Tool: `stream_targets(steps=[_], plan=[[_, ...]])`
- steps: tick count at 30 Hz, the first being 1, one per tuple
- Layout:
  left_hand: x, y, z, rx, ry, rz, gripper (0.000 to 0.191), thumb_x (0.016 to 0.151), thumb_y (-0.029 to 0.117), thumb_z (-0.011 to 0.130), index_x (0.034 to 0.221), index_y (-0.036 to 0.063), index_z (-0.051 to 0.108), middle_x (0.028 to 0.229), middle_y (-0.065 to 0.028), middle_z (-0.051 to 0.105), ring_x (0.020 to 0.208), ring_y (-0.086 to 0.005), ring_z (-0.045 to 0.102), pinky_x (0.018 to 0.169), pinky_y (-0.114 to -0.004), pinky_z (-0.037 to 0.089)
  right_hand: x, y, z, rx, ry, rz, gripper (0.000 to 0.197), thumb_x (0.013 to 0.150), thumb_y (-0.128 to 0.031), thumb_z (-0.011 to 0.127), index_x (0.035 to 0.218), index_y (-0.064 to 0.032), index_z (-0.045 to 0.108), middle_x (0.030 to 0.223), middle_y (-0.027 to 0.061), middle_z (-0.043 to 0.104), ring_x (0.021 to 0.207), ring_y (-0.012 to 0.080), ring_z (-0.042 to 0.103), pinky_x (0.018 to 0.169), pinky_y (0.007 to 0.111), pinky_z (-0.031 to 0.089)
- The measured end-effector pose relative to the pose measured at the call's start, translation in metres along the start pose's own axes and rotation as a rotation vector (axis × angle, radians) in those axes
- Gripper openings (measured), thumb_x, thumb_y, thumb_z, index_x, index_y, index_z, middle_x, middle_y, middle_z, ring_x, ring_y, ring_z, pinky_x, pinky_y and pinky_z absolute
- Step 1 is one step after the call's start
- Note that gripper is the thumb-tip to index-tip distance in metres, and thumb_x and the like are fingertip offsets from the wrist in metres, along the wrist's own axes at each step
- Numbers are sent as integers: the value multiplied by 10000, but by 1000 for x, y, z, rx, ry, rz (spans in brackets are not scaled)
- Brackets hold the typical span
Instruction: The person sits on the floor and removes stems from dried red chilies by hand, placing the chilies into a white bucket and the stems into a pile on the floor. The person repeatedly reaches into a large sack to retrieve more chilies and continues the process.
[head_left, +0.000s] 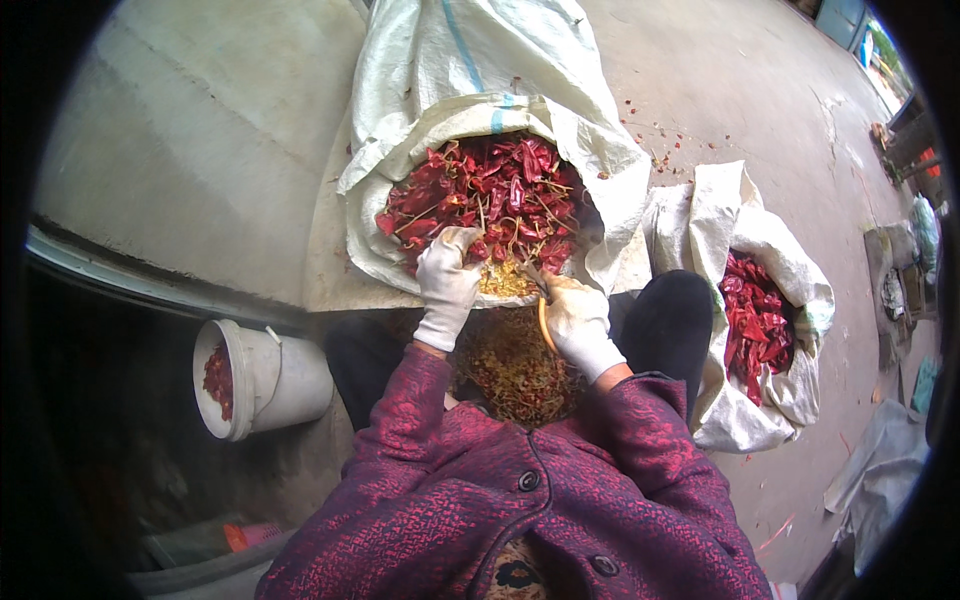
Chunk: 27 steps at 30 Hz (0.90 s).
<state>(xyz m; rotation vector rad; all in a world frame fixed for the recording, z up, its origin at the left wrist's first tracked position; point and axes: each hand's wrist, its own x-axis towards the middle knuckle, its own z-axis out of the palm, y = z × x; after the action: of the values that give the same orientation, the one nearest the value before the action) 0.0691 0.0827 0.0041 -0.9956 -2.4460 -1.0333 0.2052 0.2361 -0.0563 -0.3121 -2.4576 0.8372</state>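
A large white woven sack (607, 150) lies before me with its mouth folded back, full of dried red chili peppers (516, 191) with stems. My left hand (450, 281), in a white glove, is at the near edge of the peppers with its fingers curled; whether it pinches one is hard to see. In my gloved right hand (581, 319) is a pair of scissors (543, 322) with orange handles, the blades pointing towards the peppers. Yellow seeds (506, 279) lie between the hands at the sack's near lip. Below, between my knees, is a heap of stems and seeds (521, 367).
On the right stands a smaller white sack (772, 229) holding red chili peppers (756, 326). To the left a white bucket (292, 382) lies tipped, with reddish bits (219, 381) inside. Pepper scraps (660, 160) dot the concrete floor. A grey-white sheet (885, 450) lies at far right.
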Motion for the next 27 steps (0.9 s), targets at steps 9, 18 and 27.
stream_targets(steps=[9, 18, 27], plan=[[-18, 14, 2, 337, -85, 236, 421, 655, 39, 665, 1056, 144, 738, 1058, -54, 717, 995, -295, 667, 839, -433, 501, 8, -5, -9, 107, 92, -109, 368, 823, -114, 683, 1169, 13, 693, 917, 185, 724, 873, 334, 719, 785, 410, 564], [-19, 11, 8, 189, -34, 222, 455, 625, -12, 670, 1064, 90, 729, 1052, -102, 736, 997, -318, 703, 859, -423, 538, 4, -8, -9, 110, -20, 11, 344, 861, -190, 683, 1165, -34, 716, 1006, 184, 738, 971, 336, 717, 850, 406, 556], [-25, 8, 17, 13, 16, 112, 403, 715, -23, 772, 1102, 52, 688, 1055, -142, 730, 973, -342, 719, 844, -384, 571, 3, -9, -7, 165, -24, 22, 279, 871, -203, 667, 1107, -60, 710, 915, 168, 725, 862, 352, 715, 774, 433, 553]])
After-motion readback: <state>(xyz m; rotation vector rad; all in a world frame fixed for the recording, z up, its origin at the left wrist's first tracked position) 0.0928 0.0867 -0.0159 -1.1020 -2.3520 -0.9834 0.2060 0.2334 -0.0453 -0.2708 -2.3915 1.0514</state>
